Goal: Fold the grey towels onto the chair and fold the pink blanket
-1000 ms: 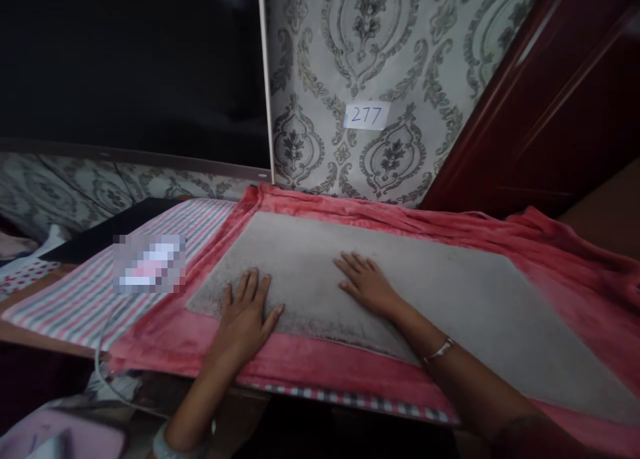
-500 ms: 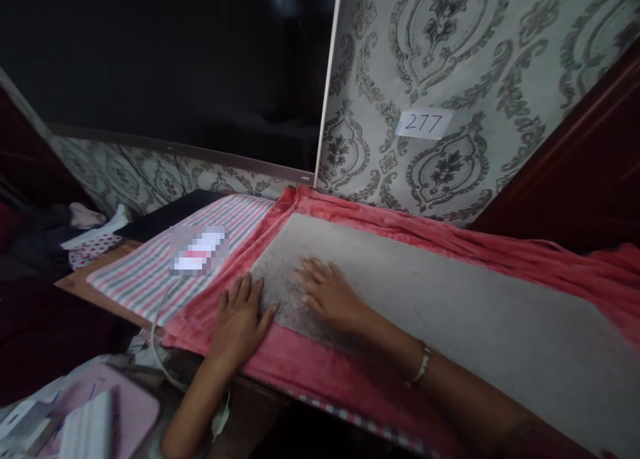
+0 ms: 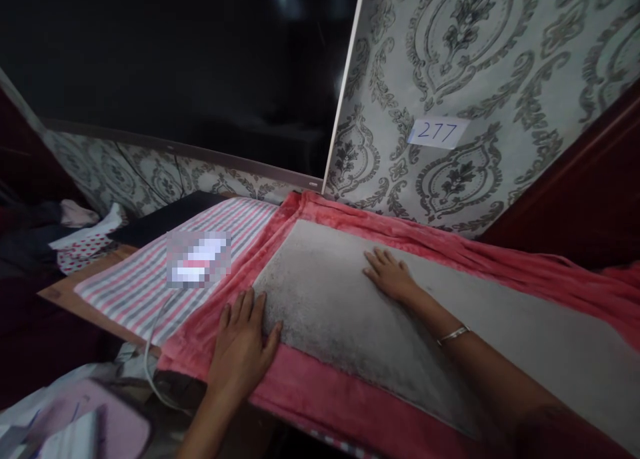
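Observation:
A grey cloth (image 3: 350, 305) lies flat on a pink blanket (image 3: 325, 392) spread over a table. My left hand (image 3: 243, 349) rests flat with fingers apart at the cloth's near left corner, partly on the pink blanket. My right hand (image 3: 391, 274) presses flat on the grey cloth farther back, fingers spread, a bracelet on its wrist. Neither hand holds anything.
A pink-and-grey striped cloth (image 3: 150, 279) lies to the left with a blurred item and a white cord (image 3: 150, 352) on it. A dark screen (image 3: 175, 72) and patterned wall with a "277" label (image 3: 437, 132) stand behind. Clothes pile at far left; a pink object (image 3: 100, 425) sits bottom left.
My right hand has slid away from me and to the right across the grey cloth. My left hand stays at the cloth's near left corner. The view has shifted slightly.

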Action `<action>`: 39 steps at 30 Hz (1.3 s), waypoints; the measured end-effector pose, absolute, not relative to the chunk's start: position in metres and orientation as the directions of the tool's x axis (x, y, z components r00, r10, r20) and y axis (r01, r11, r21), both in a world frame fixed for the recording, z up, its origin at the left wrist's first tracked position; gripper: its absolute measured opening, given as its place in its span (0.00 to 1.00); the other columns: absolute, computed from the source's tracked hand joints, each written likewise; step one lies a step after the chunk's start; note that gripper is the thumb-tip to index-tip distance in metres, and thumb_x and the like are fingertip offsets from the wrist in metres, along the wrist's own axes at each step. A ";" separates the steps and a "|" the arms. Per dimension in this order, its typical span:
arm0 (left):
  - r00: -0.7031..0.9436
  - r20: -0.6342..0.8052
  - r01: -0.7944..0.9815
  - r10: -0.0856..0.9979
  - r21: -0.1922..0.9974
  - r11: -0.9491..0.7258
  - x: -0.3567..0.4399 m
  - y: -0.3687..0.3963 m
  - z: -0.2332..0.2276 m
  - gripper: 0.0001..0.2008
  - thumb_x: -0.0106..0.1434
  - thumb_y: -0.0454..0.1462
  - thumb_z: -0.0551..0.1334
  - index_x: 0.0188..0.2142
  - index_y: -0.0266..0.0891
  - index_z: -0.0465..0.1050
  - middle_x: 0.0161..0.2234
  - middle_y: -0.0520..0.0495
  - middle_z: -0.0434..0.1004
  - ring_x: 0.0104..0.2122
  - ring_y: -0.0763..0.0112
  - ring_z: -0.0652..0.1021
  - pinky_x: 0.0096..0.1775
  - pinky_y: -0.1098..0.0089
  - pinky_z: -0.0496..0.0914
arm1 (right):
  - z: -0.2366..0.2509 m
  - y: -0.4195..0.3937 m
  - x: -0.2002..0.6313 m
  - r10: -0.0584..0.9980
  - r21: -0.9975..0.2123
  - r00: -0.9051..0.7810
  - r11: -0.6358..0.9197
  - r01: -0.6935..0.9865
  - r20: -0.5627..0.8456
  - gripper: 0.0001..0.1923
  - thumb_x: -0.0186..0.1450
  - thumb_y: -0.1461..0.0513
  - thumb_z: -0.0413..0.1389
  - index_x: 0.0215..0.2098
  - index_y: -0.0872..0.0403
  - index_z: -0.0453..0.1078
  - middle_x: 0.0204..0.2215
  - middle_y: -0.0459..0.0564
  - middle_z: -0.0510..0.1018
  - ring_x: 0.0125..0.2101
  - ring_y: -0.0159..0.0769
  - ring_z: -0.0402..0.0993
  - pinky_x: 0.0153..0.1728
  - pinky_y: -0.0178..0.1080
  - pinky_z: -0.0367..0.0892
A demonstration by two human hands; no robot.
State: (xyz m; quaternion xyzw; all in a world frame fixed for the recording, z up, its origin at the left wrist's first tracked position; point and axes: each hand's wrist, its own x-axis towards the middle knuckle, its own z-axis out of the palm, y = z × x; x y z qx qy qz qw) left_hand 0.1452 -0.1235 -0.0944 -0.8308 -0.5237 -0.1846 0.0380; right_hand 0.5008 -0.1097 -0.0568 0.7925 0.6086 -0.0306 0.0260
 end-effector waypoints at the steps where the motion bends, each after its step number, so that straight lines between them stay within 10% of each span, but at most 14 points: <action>1: 0.379 0.348 0.885 0.858 0.135 -0.445 0.145 -0.124 -0.095 0.32 0.69 0.49 0.52 0.64 0.29 0.65 0.65 0.29 0.63 0.65 0.45 0.65 0.64 0.42 0.61 | -0.054 -0.110 0.498 0.955 0.003 0.289 -0.290 0.957 -0.070 0.31 0.75 0.51 0.42 0.74 0.50 0.48 0.73 0.58 0.45 0.71 0.55 0.41 0.64 0.65 0.49; 5: 0.376 0.343 0.887 0.861 0.135 -0.441 0.144 -0.124 -0.097 0.33 0.68 0.49 0.53 0.65 0.29 0.63 0.67 0.30 0.61 0.66 0.45 0.65 0.64 0.42 0.61 | -0.048 -0.109 0.426 0.998 -0.106 -0.051 0.047 0.993 -0.031 0.31 0.75 0.51 0.45 0.74 0.47 0.48 0.74 0.54 0.41 0.72 0.52 0.35 0.67 0.63 0.43; 10: 0.402 0.356 0.881 0.843 0.100 -0.462 0.141 -0.122 -0.102 0.31 0.68 0.49 0.53 0.64 0.34 0.67 0.66 0.34 0.63 0.65 0.45 0.65 0.62 0.42 0.63 | -0.056 -0.092 0.342 0.807 -0.204 -0.588 0.585 0.785 0.056 0.30 0.75 0.46 0.43 0.73 0.41 0.48 0.74 0.46 0.46 0.72 0.44 0.37 0.69 0.59 0.39; 24: 0.412 0.513 0.867 0.753 0.033 -0.496 0.134 -0.115 -0.128 0.30 0.67 0.50 0.53 0.63 0.38 0.69 0.65 0.36 0.65 0.63 0.46 0.69 0.59 0.41 0.67 | -0.057 0.002 0.496 0.997 -0.055 0.064 -0.067 0.996 -0.048 0.30 0.76 0.52 0.39 0.74 0.47 0.47 0.73 0.53 0.48 0.72 0.48 0.41 0.66 0.63 0.41; 32: 0.460 0.462 0.855 0.758 -0.001 -0.518 0.125 -0.111 -0.133 0.30 0.67 0.49 0.55 0.66 0.43 0.65 0.67 0.39 0.63 0.64 0.48 0.67 0.59 0.44 0.69 | -0.053 -0.003 0.391 0.903 -0.158 -0.423 0.429 0.889 0.071 0.30 0.75 0.46 0.43 0.72 0.41 0.53 0.72 0.45 0.51 0.71 0.45 0.43 0.69 0.55 0.41; 39: 0.371 0.445 0.886 0.815 0.091 -0.454 0.137 -0.125 -0.120 0.29 0.67 0.48 0.56 0.65 0.42 0.66 0.67 0.40 0.63 0.66 0.51 0.65 0.62 0.45 0.65 | -0.065 0.043 0.423 0.987 -0.104 -0.160 0.156 0.982 -0.029 0.33 0.75 0.50 0.38 0.74 0.53 0.46 0.73 0.56 0.46 0.72 0.47 0.41 0.68 0.58 0.42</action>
